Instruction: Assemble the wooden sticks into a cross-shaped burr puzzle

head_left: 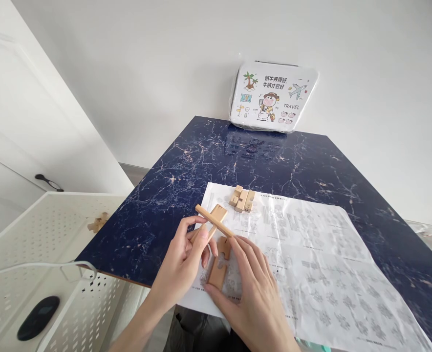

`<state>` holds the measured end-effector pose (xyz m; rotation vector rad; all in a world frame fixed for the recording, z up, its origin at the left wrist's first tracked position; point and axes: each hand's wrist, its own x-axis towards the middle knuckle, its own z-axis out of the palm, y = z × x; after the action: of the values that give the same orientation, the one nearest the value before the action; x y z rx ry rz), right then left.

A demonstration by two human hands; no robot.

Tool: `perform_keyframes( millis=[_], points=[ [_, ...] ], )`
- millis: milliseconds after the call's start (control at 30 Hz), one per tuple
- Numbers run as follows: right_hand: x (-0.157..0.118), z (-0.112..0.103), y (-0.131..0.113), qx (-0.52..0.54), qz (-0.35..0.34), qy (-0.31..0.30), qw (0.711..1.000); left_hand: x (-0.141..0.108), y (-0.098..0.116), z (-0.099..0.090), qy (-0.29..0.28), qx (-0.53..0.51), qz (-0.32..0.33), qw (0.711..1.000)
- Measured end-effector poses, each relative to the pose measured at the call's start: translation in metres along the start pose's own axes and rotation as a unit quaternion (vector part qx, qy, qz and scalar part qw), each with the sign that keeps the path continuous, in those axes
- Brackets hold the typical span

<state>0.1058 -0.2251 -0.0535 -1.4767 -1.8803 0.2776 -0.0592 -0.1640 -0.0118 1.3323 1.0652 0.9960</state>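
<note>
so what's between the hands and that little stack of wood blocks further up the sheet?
Head view: only printed paper lies between the wooden pieces in the left hand and the block stack. The right hand is nearer the camera.

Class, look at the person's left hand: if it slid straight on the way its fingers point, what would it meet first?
Probably the group of small wooden blocks on the instruction sheet beyond the left hand, though depth is unclear.

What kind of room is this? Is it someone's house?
Probably a room in a home, used as a hobby corner. A dark blue marble-look table stands against a plain white wall, with a white door beside it. A cartoon-printed case leans on the wall, and the hands work wooden puzzle pieces over an instruction sheet.
</note>
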Motion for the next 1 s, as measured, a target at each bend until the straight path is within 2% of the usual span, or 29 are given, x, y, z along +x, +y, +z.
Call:
perform_keyframes(
  millis=[67, 200, 367, 433, 633, 867, 1000],
  points=[
    [0.001, -0.002, -0.001, 0.023, 0.025, 0.014, 0.999, 0.000, 0.001, 0.000, 0.011, -0.003, 0.001, 1.000],
    [0.002, -0.008, 0.002, 0.080, 0.120, 0.065, 0.987, 0.000, 0.003, 0.000, 0.035, -0.010, -0.004, 0.999],
    [-0.002, -0.017, 0.007, 0.228, 0.203, 0.103, 0.947, 0.000, 0.000, -0.002, 0.061, 0.005, -0.019, 0.998],
    [-0.002, -0.019, 0.007, 0.267, 0.204, 0.104, 0.936, -0.001, -0.001, -0.003, 0.055, 0.022, -0.023, 0.998],
    [-0.003, -0.023, 0.005, 0.295, 0.197, 0.092, 0.930, -0.003, 0.005, -0.005, 0.011, 0.080, -0.022, 0.996],
    [-0.004, -0.026, 0.008, 0.306, 0.153, 0.083, 0.936, -0.004, 0.010, -0.003, -0.071, 0.071, -0.018, 0.995],
    [-0.004, -0.027, 0.006, 0.330, 0.146, 0.090, 0.928, -0.005, 0.008, -0.003, -0.092, 0.091, -0.018, 0.991]
  ],
)
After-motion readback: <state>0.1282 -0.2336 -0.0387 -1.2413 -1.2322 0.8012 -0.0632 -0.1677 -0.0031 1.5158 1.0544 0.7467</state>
